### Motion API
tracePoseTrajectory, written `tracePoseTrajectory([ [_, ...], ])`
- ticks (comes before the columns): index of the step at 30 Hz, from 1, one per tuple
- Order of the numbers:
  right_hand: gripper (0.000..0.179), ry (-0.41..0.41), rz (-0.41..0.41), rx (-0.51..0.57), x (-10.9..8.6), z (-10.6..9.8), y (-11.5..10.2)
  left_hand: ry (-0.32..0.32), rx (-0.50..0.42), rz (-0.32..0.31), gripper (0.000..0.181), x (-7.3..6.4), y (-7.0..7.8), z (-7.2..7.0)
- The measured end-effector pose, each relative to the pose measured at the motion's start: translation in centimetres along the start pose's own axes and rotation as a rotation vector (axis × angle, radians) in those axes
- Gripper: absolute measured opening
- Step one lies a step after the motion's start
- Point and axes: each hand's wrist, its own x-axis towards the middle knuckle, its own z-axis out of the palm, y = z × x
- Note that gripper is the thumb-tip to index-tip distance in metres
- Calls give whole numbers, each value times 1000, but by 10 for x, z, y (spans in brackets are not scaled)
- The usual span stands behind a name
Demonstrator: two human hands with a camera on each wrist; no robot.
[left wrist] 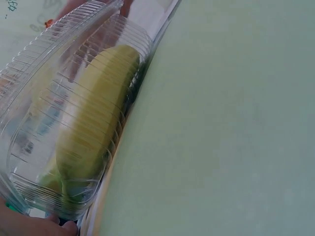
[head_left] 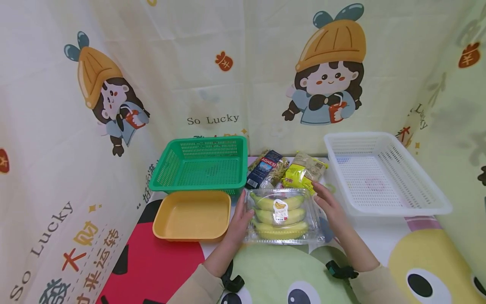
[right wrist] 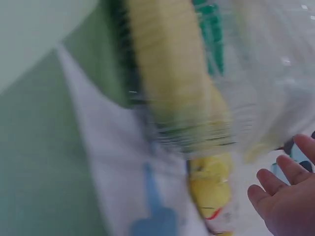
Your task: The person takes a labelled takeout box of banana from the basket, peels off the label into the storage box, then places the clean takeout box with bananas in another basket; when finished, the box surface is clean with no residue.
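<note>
A clear plastic clamshell box of bananas (head_left: 281,216) with a white label lies between my two hands on the table. My left hand (head_left: 238,219) touches its left edge, fingers fairly straight along the side and the thumb at the rim. In the left wrist view, fingertips (left wrist: 54,223) show at the box's lower corner. On the other side, my right hand (head_left: 331,207) is spread, with a gap between it and the box. The right wrist view is blurred, but that hand's extended fingers (right wrist: 280,182) hold nothing.
Behind the box lie a blue-labelled AGNESI pasta bag (head_left: 265,166) and a yellow-labelled bag (head_left: 301,173). A green basket (head_left: 159,183) and an orange tub (head_left: 163,234) stand at left, a white basket (head_left: 398,209) at right. A patterned cloth curtain (head_left: 265,93) encloses the table.
</note>
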Motion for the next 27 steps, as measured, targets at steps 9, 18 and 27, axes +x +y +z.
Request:
tracePoseTrajectory([
  [9, 36, -70, 29, -132, 9, -5, -42, 20, 13, 17, 69, 0, -1, -1],
  [18, 35, -416, 190, -185, 18, 15, -59, 25, 7, 4, 68, -1, -1, 0],
  [27, 19, -604, 180, -264, 26, 32, -62, 4, -19, -26, 70, 1, 0, -1],
])
